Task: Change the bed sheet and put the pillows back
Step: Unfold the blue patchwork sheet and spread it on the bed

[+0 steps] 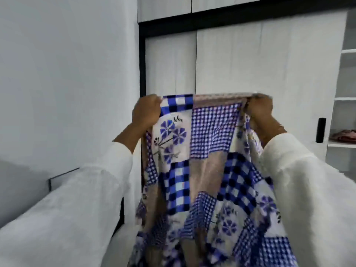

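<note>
Blue-and-white patchwork cotton, checked and flowered with tan panels, fills the middle of the view: the bed sheet (208,170) hangs in front of the wardrobe (231,60), held up by its top edge at about the height of the wardrobe doors' lower half, its length falling out of sight below. The left hand (147,112) grips the top edge at its left end, fingers curled round the cloth; the right hand (259,110) is clamped on the right end, where the fabric bunches more thickly. Both arms wear white sleeves. To the right of the wardrobe, open shelves (344,99) hold something pinkish. The bed itself does not show. Judging by the folds, the sheet seems to be being shaken open or sorted for its corners; to do that well, the hands should probably move wider apart along one hem, find true corners, and keep the edge taut so the cloth drops flat rather than twisted
</note>
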Demonstrator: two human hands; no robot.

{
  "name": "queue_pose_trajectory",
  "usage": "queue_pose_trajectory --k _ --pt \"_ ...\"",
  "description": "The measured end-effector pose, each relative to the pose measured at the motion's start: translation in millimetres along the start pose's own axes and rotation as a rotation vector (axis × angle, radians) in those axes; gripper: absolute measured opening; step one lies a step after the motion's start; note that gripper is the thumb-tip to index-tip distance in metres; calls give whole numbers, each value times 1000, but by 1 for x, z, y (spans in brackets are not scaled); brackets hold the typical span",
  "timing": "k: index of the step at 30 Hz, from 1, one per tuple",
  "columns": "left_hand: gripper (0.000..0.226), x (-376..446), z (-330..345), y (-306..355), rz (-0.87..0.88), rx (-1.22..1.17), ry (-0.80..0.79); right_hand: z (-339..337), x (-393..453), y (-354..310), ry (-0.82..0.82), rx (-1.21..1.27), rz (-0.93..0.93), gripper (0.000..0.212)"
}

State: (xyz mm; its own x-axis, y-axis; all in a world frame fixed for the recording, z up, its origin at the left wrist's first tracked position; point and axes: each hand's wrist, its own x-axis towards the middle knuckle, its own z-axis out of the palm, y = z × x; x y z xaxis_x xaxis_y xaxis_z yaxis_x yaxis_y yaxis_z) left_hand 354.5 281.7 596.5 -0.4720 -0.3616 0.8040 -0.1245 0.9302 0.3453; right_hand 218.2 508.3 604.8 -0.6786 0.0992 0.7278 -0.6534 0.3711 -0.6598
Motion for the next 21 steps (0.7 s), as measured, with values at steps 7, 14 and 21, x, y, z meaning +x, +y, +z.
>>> queue_pose_trajectory --k 7,14,21 --pt "36 -45 -6 36 -359 -589 -892 -9 -19 -11 -249 1175 545 33" --pt "34 -71 47 67 -247 -834 -786 5 -40 -33 -541 1164 480 28" --pt "39 -49 62 83 -594 -1100 -203 9 -69 -17 169 312 33 21"
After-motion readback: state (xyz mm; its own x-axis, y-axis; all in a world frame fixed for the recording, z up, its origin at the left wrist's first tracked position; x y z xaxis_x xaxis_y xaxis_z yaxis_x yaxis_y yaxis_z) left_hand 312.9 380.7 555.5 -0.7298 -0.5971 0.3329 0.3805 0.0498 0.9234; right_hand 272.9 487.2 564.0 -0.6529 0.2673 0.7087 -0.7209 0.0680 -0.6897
